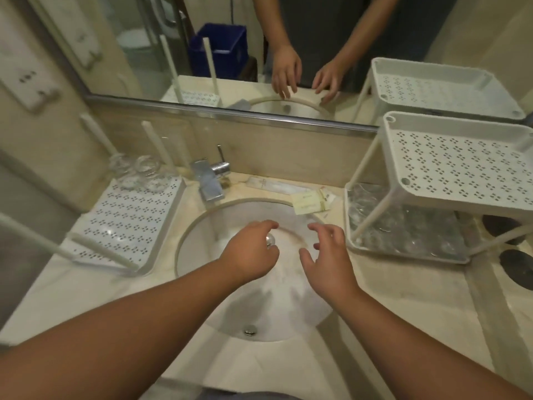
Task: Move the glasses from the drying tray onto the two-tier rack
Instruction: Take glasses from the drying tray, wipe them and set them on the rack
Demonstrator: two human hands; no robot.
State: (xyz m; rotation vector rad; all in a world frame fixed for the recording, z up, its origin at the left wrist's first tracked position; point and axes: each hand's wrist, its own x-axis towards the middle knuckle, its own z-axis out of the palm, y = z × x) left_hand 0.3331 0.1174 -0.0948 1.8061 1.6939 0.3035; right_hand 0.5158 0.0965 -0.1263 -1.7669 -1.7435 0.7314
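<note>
A white perforated drying tray with upright posts lies on the counter left of the sink; clear glasses stand at its far end. The white two-tier rack stands at the right. Its top shelf is bare, and its lower tier holds several clear glasses. My left hand and my right hand hover over the sink basin, fingers spread, holding nothing.
A round sink with a chrome faucet fills the middle of the beige counter. Small paper packets lie behind the basin. A mirror covers the back wall. Two dark round objects sit at the far right.
</note>
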